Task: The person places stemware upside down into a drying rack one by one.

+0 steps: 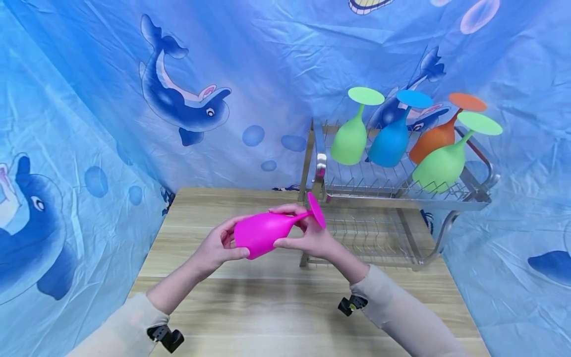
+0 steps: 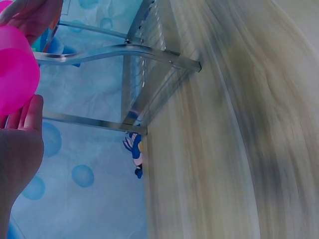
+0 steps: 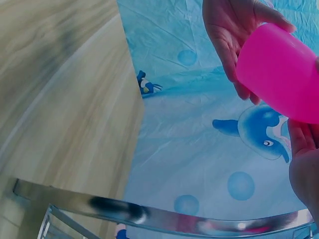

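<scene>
A magenta plastic wine glass (image 1: 263, 234) lies almost sideways in the air over the table, its foot pointing up to the right and its rim to the left. The left hand (image 1: 221, 246) grips the bowl at the rim end, thumb in front and fingers behind. Around the stem end of the bowl, the right hand (image 1: 308, 237) holds it with the thumb on the near side. In the left wrist view the bowl (image 2: 17, 72) shows only partly. The right wrist view has the bowl (image 3: 281, 72) between both hands, with the foot out of frame.
A two-tier metal dish rack (image 1: 401, 202) stands at the back right. Upside down on its upper tier are a green glass (image 1: 351, 141), a blue glass (image 1: 389, 144), an orange glass (image 1: 432, 141) and another green glass (image 1: 441, 166). Blue dolphin-print curtains (image 1: 267, 59) surround the wooden table (image 1: 192, 218).
</scene>
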Demonstrator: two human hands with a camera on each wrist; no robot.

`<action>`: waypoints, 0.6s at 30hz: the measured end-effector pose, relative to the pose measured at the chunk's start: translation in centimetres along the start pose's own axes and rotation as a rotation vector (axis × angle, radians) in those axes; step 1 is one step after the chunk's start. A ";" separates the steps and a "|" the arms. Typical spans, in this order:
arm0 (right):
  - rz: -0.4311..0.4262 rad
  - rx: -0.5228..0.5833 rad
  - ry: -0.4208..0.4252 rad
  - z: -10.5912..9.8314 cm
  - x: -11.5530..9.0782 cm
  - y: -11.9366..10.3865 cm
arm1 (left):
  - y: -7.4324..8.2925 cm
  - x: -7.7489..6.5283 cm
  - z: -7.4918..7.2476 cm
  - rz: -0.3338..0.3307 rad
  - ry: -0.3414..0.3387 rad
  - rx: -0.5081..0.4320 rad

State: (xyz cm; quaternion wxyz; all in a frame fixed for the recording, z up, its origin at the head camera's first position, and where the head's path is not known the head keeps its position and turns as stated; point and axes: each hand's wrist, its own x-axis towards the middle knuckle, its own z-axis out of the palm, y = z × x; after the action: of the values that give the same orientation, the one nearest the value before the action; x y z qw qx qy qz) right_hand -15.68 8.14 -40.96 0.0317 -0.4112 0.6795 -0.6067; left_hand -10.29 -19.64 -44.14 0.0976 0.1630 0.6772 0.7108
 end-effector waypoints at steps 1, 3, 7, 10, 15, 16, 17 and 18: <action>-0.015 -0.009 -0.003 -0.1 0.0 -0.2 | 0.0 0.0 0.0 0.000 -0.004 -0.002; -0.045 -0.024 -0.011 -0.3 0.0 -0.5 | 0.1 0.1 0.1 0.006 -0.018 -0.003; -0.075 -0.046 -0.034 -1.0 0.1 -1.5 | 0.7 0.4 -0.2 0.055 -0.050 -0.014; -0.083 -0.075 -0.049 -1.9 0.2 -2.4 | 1.5 0.8 -0.6 0.119 -0.068 -0.023; -0.163 -0.118 -0.081 -4.0 0.2 -4.1 | 3.6 2.0 -1.2 0.217 -0.076 -0.013; -0.194 -0.117 -0.089 -4.5 0.2 -4.4 | 4.0 2.4 -1.3 0.229 -0.076 -0.009; -0.230 -0.120 -0.101 -5.0 0.1 -4.8 | 4.4 2.7 -1.2 0.240 -0.074 -0.001; -0.278 -0.123 -0.110 -5.5 0.1 -5.1 | 4.8 3.2 -1.2 0.247 -0.069 0.009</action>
State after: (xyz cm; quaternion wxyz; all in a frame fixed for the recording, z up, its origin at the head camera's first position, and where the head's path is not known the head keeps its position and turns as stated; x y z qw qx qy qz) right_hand -16.04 12.89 -35.10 -0.0405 -0.5350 0.6493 -0.5390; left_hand -13.25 -19.90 -39.08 0.0320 0.2699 0.6514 0.7084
